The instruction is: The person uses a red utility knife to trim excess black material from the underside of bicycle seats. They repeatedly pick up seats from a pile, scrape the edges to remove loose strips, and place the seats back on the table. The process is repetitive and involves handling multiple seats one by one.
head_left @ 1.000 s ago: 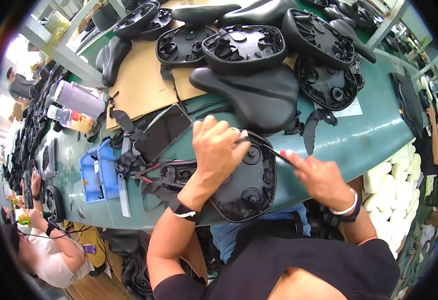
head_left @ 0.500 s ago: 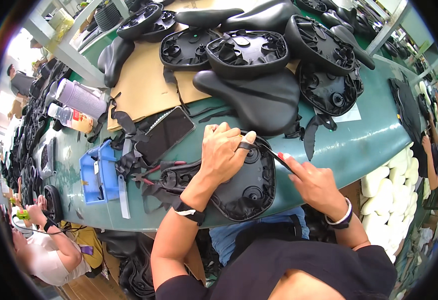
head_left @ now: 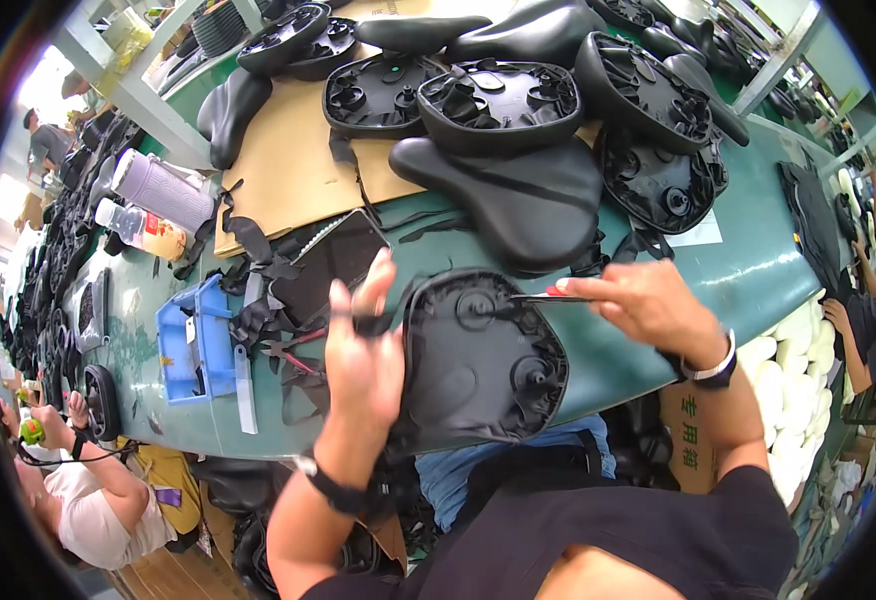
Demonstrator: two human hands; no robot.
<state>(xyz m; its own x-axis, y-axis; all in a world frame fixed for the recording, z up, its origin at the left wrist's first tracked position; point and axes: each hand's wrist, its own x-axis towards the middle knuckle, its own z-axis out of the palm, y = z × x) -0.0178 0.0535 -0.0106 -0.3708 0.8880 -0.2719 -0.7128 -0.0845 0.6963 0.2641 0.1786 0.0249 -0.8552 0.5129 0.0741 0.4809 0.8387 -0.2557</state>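
black saddle shell (head_left: 478, 365) — underside up — at table edge.

saddle shells, underside up: about six — one (head_left: 478, 360) at centre, five or so (head_left: 498, 105) across the top | saddles, padded side up: four, e.g. (head_left: 528, 200) upper middle | bottles: two (head_left: 158, 190) upper left | blue trays: one (head_left: 193, 340) left | cardboard sheets: one (head_left: 288, 170) upper left

Bright, even light; left glare, fisheye-bent edges.
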